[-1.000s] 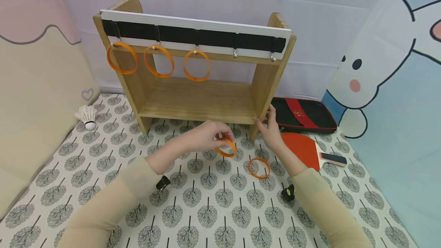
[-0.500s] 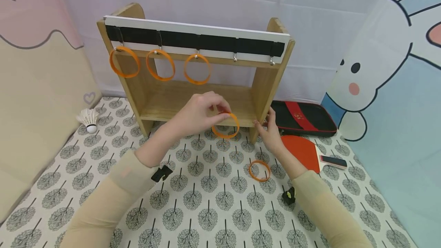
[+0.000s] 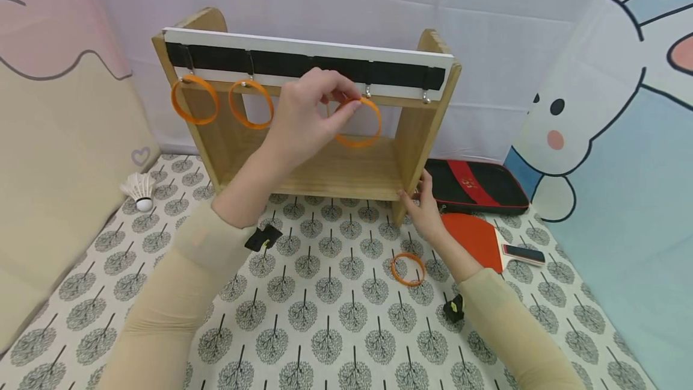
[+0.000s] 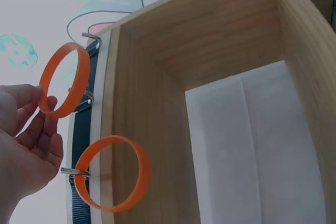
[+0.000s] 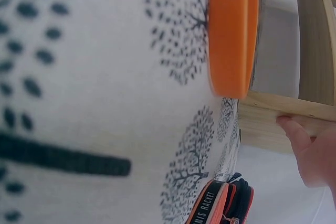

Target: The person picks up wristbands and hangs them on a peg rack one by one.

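Note:
My left hand (image 3: 308, 113) pinches an orange ring (image 3: 360, 144) by its top edge, just below the fourth hook (image 3: 368, 91) of the wooden rack (image 3: 346, 176). In the left wrist view the held ring (image 4: 81, 80) overlaps a hook; whether they touch I cannot tell. Another ring (image 4: 142, 174) hangs on the neighbouring hook, mostly behind my hand in the head view. Two more rings (image 3: 201, 121) hang further left. My right hand (image 3: 425, 212) grips the rack's lower right side, thumb in front. On the cloth in front lies a loose orange ring (image 3: 411, 283).
The fifth hook (image 3: 426, 99) at the right holds nothing. Right of the rack lie a black case (image 3: 498, 182) with a red stripe and a red table tennis bat (image 3: 471, 239). A shuttlecock (image 3: 139, 190) lies at the left on the tree-patterned cloth (image 3: 325, 318).
My left hand has lifted the orange ring from low over the cloth up to the row of hooks. The right hand keeps its hold on the rack.

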### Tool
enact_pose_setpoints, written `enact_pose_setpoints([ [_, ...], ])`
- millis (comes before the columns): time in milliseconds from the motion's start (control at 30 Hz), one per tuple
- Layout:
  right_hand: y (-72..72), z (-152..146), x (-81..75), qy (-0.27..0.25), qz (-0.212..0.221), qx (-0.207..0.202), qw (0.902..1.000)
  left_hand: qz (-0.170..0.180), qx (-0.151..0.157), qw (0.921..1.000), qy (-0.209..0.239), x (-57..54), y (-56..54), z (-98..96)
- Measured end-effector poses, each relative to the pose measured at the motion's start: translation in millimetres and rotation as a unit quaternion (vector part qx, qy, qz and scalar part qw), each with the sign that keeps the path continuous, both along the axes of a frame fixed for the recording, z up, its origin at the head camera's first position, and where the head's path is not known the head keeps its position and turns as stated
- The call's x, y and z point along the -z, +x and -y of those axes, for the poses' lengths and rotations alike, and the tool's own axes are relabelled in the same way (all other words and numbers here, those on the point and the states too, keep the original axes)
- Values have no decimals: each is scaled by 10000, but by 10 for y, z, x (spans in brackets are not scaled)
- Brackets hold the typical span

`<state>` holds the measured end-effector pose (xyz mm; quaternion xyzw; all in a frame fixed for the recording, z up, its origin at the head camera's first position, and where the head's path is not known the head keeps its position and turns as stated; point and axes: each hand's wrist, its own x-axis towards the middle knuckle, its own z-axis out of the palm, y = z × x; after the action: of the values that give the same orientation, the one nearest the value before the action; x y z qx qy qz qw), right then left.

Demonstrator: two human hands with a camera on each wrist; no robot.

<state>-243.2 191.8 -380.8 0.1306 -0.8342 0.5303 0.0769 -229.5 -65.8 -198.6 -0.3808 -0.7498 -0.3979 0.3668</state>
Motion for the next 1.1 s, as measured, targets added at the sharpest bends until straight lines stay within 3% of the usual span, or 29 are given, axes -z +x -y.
enact_pose_setpoints([
  [167, -18, 3, 19, -8, -28, 9, 10000, -62, -205, 9997, -132, -84, -121, -46],
  [333, -26, 17, 31, -80, 25, -50, 10000, -186, -530, 9970, -539, -82, -210, -83],
  [467, -19, 33, 46, -82, 99, -87, 9999, -124, -850, 9936, -737, -52, -226, -94],
  [767, -30, 53, 48, -13, 71, -30, 10000, -518, -1523, 9795, -1214, 30, -217, -96],
  [933, -32, 59, 62, -19, 147, -1, 9999, -652, -1525, 9795, -1144, 58, -176, -79],
  [1100, -41, 65, 61, -27, 152, 33, 9999, -985, -1233, 9831, -924, 78, -18, -86],
])
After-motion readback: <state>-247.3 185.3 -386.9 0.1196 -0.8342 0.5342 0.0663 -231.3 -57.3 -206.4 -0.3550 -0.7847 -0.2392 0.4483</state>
